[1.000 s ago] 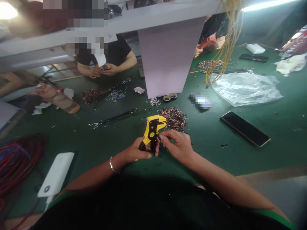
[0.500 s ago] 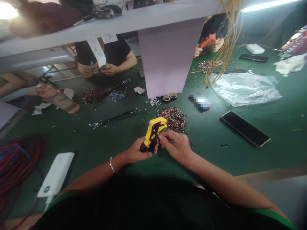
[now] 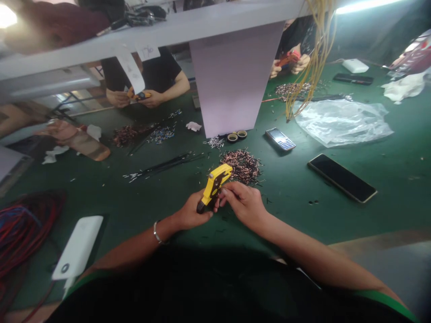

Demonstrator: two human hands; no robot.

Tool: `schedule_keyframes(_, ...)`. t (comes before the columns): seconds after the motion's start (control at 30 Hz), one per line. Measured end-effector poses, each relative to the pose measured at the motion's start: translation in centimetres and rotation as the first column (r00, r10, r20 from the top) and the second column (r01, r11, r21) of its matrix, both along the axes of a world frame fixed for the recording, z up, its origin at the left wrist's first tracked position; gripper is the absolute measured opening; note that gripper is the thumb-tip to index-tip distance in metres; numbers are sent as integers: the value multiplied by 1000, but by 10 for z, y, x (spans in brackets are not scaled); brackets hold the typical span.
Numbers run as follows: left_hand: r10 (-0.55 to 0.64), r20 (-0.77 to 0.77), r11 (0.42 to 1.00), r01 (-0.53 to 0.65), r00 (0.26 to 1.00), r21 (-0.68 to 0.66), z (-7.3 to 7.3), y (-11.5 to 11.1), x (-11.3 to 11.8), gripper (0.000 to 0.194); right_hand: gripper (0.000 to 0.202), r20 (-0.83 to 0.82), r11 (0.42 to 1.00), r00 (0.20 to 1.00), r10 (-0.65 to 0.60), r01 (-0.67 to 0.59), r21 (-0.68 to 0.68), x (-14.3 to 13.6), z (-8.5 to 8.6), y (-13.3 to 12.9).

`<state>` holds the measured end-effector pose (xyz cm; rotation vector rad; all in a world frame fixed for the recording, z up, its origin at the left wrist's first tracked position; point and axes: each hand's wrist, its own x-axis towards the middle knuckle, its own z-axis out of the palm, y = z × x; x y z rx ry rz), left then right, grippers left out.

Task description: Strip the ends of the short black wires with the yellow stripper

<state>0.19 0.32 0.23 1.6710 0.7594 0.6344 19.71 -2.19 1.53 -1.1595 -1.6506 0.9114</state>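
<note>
My left hand (image 3: 192, 212) is wrapped around the handles of a yellow and black wire stripper (image 3: 214, 183), whose head points up and to the right. Close against the tool's right side is my right hand (image 3: 248, 202), thumb and forefinger pinched together. Whatever lies between those fingertips is too small or hidden to make out. Just beyond the tool's head spreads a pile of short black and copper-coloured wire pieces (image 3: 243, 165). A bundle of long black wires (image 3: 161, 166) with bright ends lies to the left of it.
Two tape rolls (image 3: 237, 136), a keypad phone (image 3: 280, 139), a smartphone (image 3: 342, 178) and a plastic bag (image 3: 343, 121) lie on the green table. At left are a white power bank (image 3: 79, 246), coiled red cables (image 3: 27, 229) and a bottle (image 3: 82, 141). Co-workers' hands (image 3: 150, 98) hold tools across the table.
The camera view has shifted slightly. The wire stripper leans a little more to the right, and its lower black handle shows less below my fingers. My hands stay in nearly the same place.
</note>
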Motion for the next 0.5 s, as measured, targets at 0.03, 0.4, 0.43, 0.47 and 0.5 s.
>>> schedule_keyframes(0.03,9,2,1000,-9,1000,5,-1,0,0,21,17,6,1000,1000,4,-5,12,0,-1,0)
schedule_keyframes(0.4,29,-11,997,-28,1000,70,-11,-1,-3,23,17,45,999,999,-22,23,-38,2,-2,0)
schedule_keyframes(0.43,31,-17,997,-30,999,72,-12,-2,-3,23,18,49,999,998,-25,28,-46,2,-2,0)
schedule_keyframes(0.47,32,-23,997,-31,999,71,-12,-2,-4,22,18,54,998,998,-29,32,-53,2,-2,0)
schedule_keyframes(0.5,35,-29,997,-33,999,71,-12,-2,-4,22,19,58,998,998,-33,36,-57,2,-2,0)
